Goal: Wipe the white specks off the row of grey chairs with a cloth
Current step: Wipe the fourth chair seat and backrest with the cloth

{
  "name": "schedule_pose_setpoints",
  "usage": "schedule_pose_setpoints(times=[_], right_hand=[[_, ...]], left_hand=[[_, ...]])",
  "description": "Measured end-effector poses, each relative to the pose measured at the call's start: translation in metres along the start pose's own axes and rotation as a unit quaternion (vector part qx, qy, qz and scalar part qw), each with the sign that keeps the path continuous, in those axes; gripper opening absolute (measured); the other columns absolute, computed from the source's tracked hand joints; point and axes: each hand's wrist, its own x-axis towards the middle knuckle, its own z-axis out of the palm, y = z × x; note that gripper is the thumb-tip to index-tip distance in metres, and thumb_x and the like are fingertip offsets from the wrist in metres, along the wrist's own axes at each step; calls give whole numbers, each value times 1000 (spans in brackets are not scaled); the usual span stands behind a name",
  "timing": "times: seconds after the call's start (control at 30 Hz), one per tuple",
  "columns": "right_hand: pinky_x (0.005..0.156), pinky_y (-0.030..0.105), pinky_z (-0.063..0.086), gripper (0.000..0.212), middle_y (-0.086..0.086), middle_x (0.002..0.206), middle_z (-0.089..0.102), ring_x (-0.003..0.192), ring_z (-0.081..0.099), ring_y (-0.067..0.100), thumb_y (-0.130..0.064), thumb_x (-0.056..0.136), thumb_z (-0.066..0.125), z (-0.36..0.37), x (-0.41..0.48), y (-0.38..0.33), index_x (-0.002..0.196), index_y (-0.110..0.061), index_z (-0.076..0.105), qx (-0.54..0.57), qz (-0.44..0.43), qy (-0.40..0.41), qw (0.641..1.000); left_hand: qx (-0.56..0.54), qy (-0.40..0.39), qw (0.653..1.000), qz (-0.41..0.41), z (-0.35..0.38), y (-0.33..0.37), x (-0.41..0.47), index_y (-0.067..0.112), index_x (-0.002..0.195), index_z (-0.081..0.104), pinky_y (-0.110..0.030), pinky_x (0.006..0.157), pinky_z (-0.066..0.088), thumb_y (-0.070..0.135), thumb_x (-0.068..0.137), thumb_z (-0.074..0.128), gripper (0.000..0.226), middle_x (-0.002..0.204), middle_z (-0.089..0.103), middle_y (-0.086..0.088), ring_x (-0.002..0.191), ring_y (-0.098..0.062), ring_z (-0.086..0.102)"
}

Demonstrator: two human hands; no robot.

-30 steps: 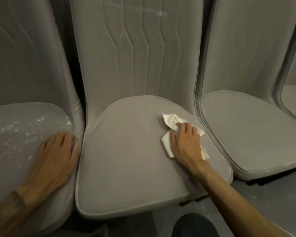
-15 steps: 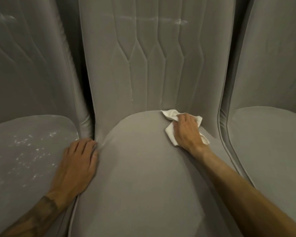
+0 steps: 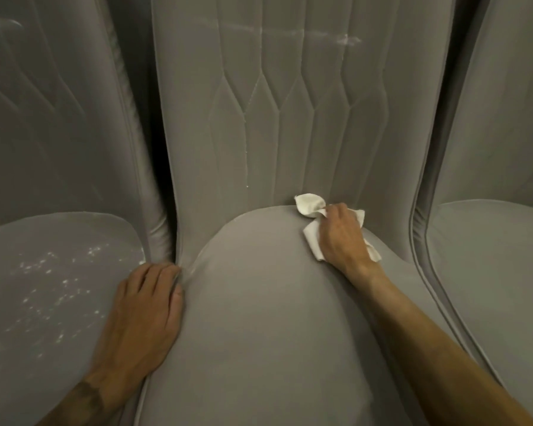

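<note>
white specks (image 3: 59, 281) dotted the left seat (image 3: 22, 238) by the flat left grip (image 3: 142, 315); right grip (image 3: 342, 238) clutched the cloth (image 3: 309, 204) farther off.

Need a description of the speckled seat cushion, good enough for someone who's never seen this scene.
Find the middle chair, where the right hand holds a white cloth at the seat's back. The seat just left of it, where the left hand rests, is the one. Only it is scattered with white specks; the other cushions look plain grey.
</note>
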Motion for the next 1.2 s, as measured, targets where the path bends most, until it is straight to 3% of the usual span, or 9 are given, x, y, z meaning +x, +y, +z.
schedule_pose_setpoints(times=[0.1,0.2,0.3,0.4,0.5,0.7,0.87,1.1,1.2], right_hand=[[98,38,31,35,16,125,52,116,46,33,-9,93,34,10,19,-42,124,-1,49,4,49,-20,999],[99,39,31,36,20,129,50,118,46,35,-4,95,41,23,23,-80,130,1,47,59,-45,-33,997],[101,41,33,36,23,127,52,117,48,37,-3,97,42,11,18,-49,132,5,49,82,-97,-40,991],[100,38,31,36,19,126,55,117,46,34,-5,97,38,6,14,-9,129,3,52,-22,-32,-13,999],[98,36,28,35,17,128,52,119,44,31,-8,95,37,12,21,-40,128,0,47,-17,26,-9,999],[100,42,36,35,25,121,56,113,51,38,0,94,46,15,19,-80,128,5,53,115,-136,-43,983],[98,36,33,31,22,121,57,115,49,35,0,95,39,17,30,-58,122,4,54,53,-13,2,999],[98,41,37,29,24,116,57,108,53,37,3,91,46,18,13,-118,118,4,58,154,-151,-61,975],[101,39,35,32,23,123,56,114,51,37,-1,95,45,16,24,-84,124,3,56,95,-103,-20,990]], left_hand=[[-10,4,1000,-6,1,1,1,7,122,62,-50,94,42,27,101,39,37,119,64,-15,111,-39,55],[-7,5,1000,1,1,-1,0,8,123,61,-51,95,43,27,101,39,36,119,63,-14,112,-39,55],[-8,10,1000,4,4,-5,-1,9,123,60,-51,95,43,29,102,38,37,120,63,-14,113,-38,54],[-16,13,1000,2,5,-4,-1,9,123,61,-50,94,42,28,101,40,36,120,63,-14,114,-38,54],[-17,7,1000,-8,4,-2,-1,8,122,61,-48,94,42,27,99,42,35,120,63,-13,115,-37,54],[-24,2,1000,-6,7,-6,-3,9,123,60,-51,95,45,29,100,39,37,121,63,-13,115,-36,54],[-33,4,999,-13,9,-4,-1,10,125,60,-45,98,41,29,101,41,36,123,63,-11,118,-32,52],[-26,3,1000,-8,6,-5,-3,11,125,59,-41,100,37,30,102,39,36,122,63,-10,119,-29,50],[-32,11,999,-5,7,-5,-2,11,125,58,-42,100,37,28,101,42,33,123,62,-10,118,-30,51]])
